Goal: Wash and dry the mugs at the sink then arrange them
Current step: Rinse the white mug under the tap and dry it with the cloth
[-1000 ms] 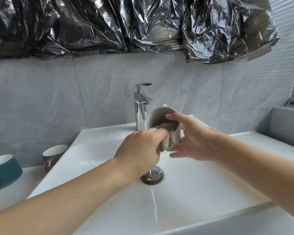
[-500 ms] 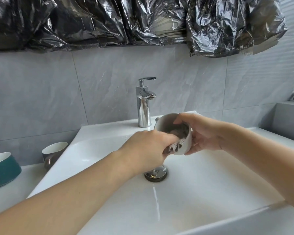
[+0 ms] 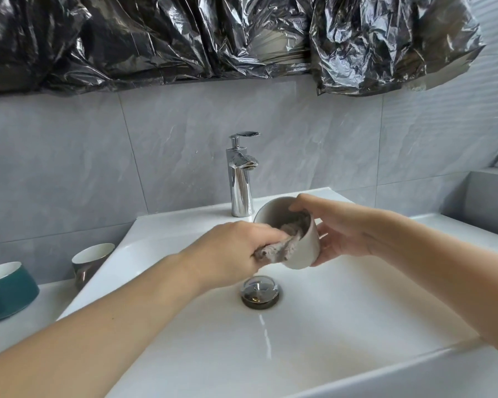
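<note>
- The grey mug is held tilted above the white sink, over the drain and just in front of the chrome tap; its mouth faces up and left.
- The right hand grips it, thumb hooked over the rim, fingers curled under the wall; the left hand pinches a grey cloth, one end bunched inside the mug, the rest trailing out.
- The mug looks stiff, glazed and breakable, probably slick if wet; a wrap round the body seems safest, as no handle shows; the cloth is soft and should conform.
- On the counter at left stand a metallic cup and a teal bowl; what they hold cannot be seen.
</note>
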